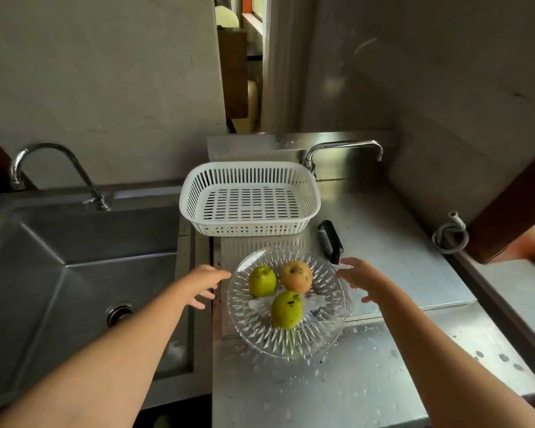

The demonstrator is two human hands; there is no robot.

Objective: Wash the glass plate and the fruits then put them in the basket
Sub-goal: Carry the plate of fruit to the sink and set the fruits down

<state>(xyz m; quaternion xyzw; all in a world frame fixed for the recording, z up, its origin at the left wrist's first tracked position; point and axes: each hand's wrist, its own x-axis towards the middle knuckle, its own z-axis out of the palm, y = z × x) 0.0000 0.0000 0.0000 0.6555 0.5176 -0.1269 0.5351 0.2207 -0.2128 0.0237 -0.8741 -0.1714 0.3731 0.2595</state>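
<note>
Fruit sits on the glass plate (286, 341) in front of me: two green ones and a yellowish-orange one; the left green fruit (262, 281) lies toward the plate's left side, the orange fruit (296, 276) just beside it on the right, and the near green fruit (286, 309) closest to me, dotted with dark specks; the orange one carries specks too. The plate rests on the steel counter (383, 381), which is spattered with water drops.

My left hand (203, 284) reaches in from the left with its fingers spread and loosely curled, holding nothing; its fingertips are just beside the plate's left rim, and I cannot tell whether they touch the glass. My right hand (363, 281) comes in from the right, likewise open and empty, fingers splayed near the plate's right rim; it looks slightly blurred.

Beyond the plate stands the white slotted basket (249, 223) with nothing in it, its left edge hanging a little over the sink (74, 267) side; a black flat object (331, 240) lies on the counter between the basket's right corner and my right hand. The sink is to my left with a curved tap (51, 168) behind it; a second tap (343, 149) rises behind the basket; a coiled hose (450, 233) sits at the far right of the counter.
</note>
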